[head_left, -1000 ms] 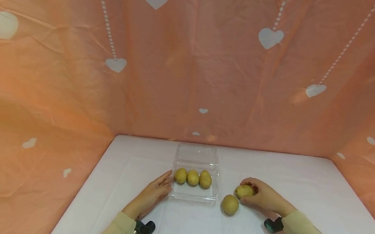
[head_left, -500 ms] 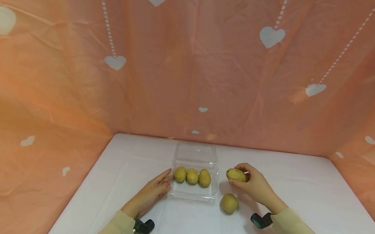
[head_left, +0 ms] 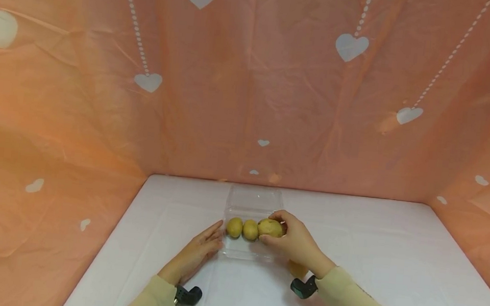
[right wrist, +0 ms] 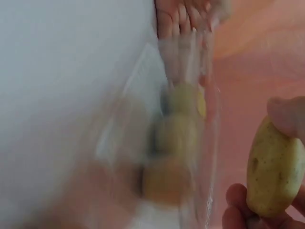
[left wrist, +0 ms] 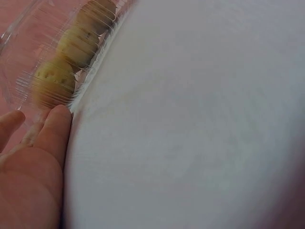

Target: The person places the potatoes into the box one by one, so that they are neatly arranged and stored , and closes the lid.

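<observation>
My right hand (head_left: 296, 237) grips a potato (head_left: 270, 228) above the right part of a clear plastic clamshell box (head_left: 244, 254); in the right wrist view thumb and fingers pinch this potato (right wrist: 274, 167). Inside the box two potatoes show in the head view, a left one (head_left: 234, 227) and a middle one (head_left: 250, 230). A third one (right wrist: 167, 183), blurred in the right wrist view, is hidden in the head view by the held potato. My left hand (head_left: 195, 254) rests with extended fingers against the left side of the box, its fingertips (left wrist: 60, 114) at the clear wall.
Another potato (head_left: 298, 269) lies on the white table (head_left: 369, 244), partly covered by my right wrist. The box's clear lid (head_left: 255, 198) is folded back behind it. An orange cloth (head_left: 250, 99) with white hearts hangs behind and beside the table.
My right hand has lifted the potato off the table and carried it left, over the box. The left hand has stayed at the box's side.
</observation>
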`<state>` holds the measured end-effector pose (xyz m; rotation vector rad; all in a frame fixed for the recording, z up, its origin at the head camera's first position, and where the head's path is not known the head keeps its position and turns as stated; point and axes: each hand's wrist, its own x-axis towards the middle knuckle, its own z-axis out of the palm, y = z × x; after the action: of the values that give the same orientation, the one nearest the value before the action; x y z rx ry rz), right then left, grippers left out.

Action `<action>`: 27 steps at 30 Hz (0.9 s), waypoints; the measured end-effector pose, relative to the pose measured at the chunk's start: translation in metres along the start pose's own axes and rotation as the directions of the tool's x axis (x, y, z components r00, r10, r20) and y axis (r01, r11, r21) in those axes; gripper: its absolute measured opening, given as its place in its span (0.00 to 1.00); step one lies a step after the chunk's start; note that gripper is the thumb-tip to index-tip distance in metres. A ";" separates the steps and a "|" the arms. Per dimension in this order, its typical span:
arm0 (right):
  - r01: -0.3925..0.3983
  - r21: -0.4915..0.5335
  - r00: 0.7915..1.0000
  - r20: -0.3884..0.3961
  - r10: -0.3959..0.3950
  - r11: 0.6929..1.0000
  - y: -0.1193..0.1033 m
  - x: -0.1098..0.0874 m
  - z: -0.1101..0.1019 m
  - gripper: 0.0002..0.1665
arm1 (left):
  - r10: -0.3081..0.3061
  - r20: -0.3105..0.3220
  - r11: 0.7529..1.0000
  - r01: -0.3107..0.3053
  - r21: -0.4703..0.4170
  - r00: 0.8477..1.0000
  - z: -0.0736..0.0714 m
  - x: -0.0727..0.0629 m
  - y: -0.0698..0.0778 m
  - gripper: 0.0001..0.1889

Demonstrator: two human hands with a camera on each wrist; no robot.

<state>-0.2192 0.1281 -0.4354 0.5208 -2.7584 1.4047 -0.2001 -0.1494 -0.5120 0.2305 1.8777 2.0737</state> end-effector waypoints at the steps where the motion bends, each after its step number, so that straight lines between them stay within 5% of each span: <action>1: 0.000 0.008 1.000 -0.003 0.000 1.000 -0.001 0.001 0.005 0.27 | 0.002 0.000 1.000 -0.002 0.000 1.000 0.000 0.000 0.000 0.37; 13: 0.071 -0.120 0.997 -0.034 -0.076 0.990 -0.009 0.009 0.052 0.25 | 0.012 0.008 1.000 -0.012 0.006 1.000 -0.001 0.000 -0.001 0.36; 27: 0.046 -0.130 0.997 0.061 -0.038 0.990 -0.008 0.013 0.064 0.28 | 0.017 0.011 1.000 -0.017 0.007 1.000 -0.001 0.000 -0.001 0.36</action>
<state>-0.2202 0.0698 -0.4651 0.6203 -2.8422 1.2076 -0.2005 -0.1499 -0.5132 0.2597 1.8827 2.0730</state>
